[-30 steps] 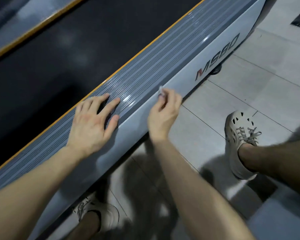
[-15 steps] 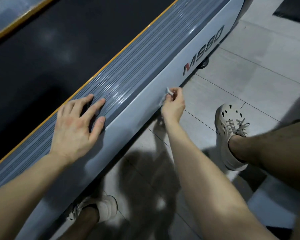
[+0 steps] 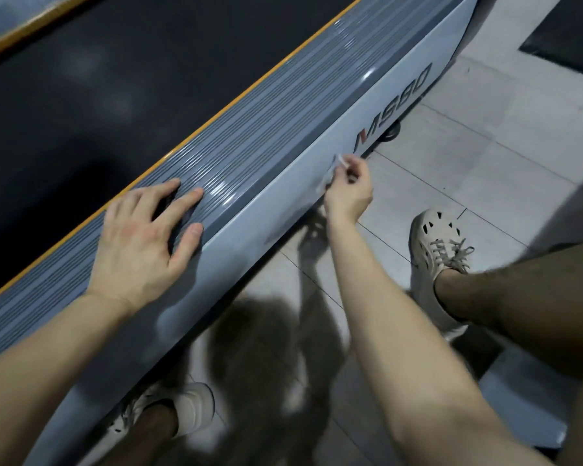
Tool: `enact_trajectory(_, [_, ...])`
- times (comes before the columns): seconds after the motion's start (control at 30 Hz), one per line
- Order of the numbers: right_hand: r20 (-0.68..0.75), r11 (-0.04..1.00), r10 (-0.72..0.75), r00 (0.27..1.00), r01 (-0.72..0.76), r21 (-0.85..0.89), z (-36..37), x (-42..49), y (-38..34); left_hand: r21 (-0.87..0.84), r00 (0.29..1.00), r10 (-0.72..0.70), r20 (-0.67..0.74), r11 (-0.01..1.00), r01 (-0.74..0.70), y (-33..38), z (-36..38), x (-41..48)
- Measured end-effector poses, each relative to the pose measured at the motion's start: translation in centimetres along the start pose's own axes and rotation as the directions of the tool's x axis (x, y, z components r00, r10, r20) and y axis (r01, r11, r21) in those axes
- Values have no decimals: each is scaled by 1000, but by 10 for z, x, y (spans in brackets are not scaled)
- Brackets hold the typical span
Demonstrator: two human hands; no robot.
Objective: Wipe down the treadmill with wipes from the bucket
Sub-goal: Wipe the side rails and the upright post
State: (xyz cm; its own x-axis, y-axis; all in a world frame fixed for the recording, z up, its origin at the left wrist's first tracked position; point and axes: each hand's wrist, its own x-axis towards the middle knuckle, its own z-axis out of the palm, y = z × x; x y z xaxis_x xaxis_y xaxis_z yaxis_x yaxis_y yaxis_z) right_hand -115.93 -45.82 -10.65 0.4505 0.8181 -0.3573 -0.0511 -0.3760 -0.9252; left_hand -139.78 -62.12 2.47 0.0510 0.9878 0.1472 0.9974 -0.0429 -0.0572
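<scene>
1. A head-worn view looked down on the long side of a treadmill (image 3: 243, 227), which ran from the lower left corner of the frame to the upper right.
2. The left hand (image 3: 142, 240) lay flat with fingers spread on the ribbed grey side rail (image 3: 266, 129). Its thumb rested at the rail's outer edge, and it held nothing. It seemed to be there for support.
3. The right hand (image 3: 349, 190) pinched a small, crumpled white wipe (image 3: 330, 173) between thumb and fingertips. It pressed the wipe against the pale side panel, below the rail's outer edge and just short of the red and grey "MS80" lettering (image 3: 394, 109).
4. The wipe was the only one in sight. The bucket was not in view.
5. The black belt (image 3: 115, 79) filled the upper left, bordered by a thin yellow strip along the rail's inner edge.
6. Two pale shoes stood on the grey tiled floor (image 3: 485, 146). One (image 3: 435, 250) was beside the right wrist, the other (image 3: 182, 408) close to the panel's lower edge. A dark mat (image 3: 569, 38) sat in the top right corner.
7. Progress, as a judgement: the task looked to be mid-way, with the side panel being wiped. Bright glints on the rail might mean it had been wiped, but that could not be confirmed.
8. The panel from the lettering to the far end appeared left to do. Possibly the belt and far rail were too.
</scene>
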Motion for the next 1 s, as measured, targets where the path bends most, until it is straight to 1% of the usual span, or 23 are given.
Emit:
enact_trajectory(0.03, [-55,998,-55,997,56,5,0,24,-24,-4,1000,-4,7,1000,4,0,0,0])
enact_trajectory(0.07, [-67,991,-128,990,129,22,1,35,-43,-3,1000,-9,15,1000,9,0,0,0])
enact_trajectory(0.1, [-45,979,-197,979,199,48,4,29,-56,1,1000,-12,20,1000,12,0,0,-1])
enact_trajectory(0.17, [-6,956,-280,960,279,87,9,-17,-61,5,1000,-9,26,1000,9,0,-1,-1])
enact_trajectory(0.2, [39,953,-291,956,286,100,11,-50,-52,4,1000,-7,29,1000,7,0,-1,-1])
enact_trajectory(0.23, [89,940,-332,939,320,122,9,-85,-39,4,999,-7,32,1000,7,0,-2,-1])
enact_trajectory(0.3, [200,896,-438,876,407,179,3,-162,-5,9,999,-10,41,1000,9,-1,-2,-2])
enact_trajectory(0.33, [264,885,-463,846,422,198,2,-197,7,6,999,-12,44,1000,11,-2,-2,-3])
enact_trajectory(0.4, [350,895,-444,825,396,203,1,-235,19,-7,999,-11,50,1000,11,-2,-2,-3])
enact_trajectory(0.43, [355,898,-438,826,386,209,4,-234,19,-10,999,-14,52,1000,14,-3,-2,-3])
enact_trajectory(0.5, [288,892,-447,847,399,212,11,-191,10,-12,998,-21,55,1000,22,-3,-3,-2])
enact_trajectory(0.53, [230,897,-433,872,389,212,13,-155,0,-12,998,-22,58,1000,22,-3,-3,-2])
enact_trajectory(0.6, [41,941,-313,949,304,147,19,-64,-30,-11,998,-18,64,1000,19,-2,-3,-2])
enact_trajectory(0.63, [-54,962,-244,968,249,115,21,-19,-46,-11,998,-17,67,1000,18,-2,-3,-2])
enact_trajectory(0.67, [-120,977,-183,976,194,90,21,20,-60,-11,997,-16,71,1000,16,-3,-3,-2])
enact_trajectory(0.7, [-138,986,-148,979,157,58,20,52,-73,-10,997,-17,78,1000,18,-3,-3,-1])
enact_trajectory(0.73, [-117,987,-160,980,160,-5,17,77,-84,-7,996,-21,85,1000,22,-3,-3,-1])
enact_trajectory(0.77, [-63,971,-222,973,215,-107,12,94,-95,-4,995,-26,93,1000,27,-3,-3,0])
enact_trajectory(0.83, [106,896,-339,935,355,-267,4,114,-110,-4,994,-28,105,1000,29,-3,-3,0])
enact_trajectory(0.9, [251,840,-366,896,435,-325,-6,114,-117,-4,993,-23,112,1000,24,-2,-4,-2])
enact_trajectory(0.97, [325,806,-365,872,471,-359,-15,102,-106,-3,993,-23,115,1000,23,-2,-5,-3])
enact_trajectory(1.0, [371,769,-365,854,502,-396,-19,94,-96,-5,992,-27,120,1000,28,-2,-5,-2])
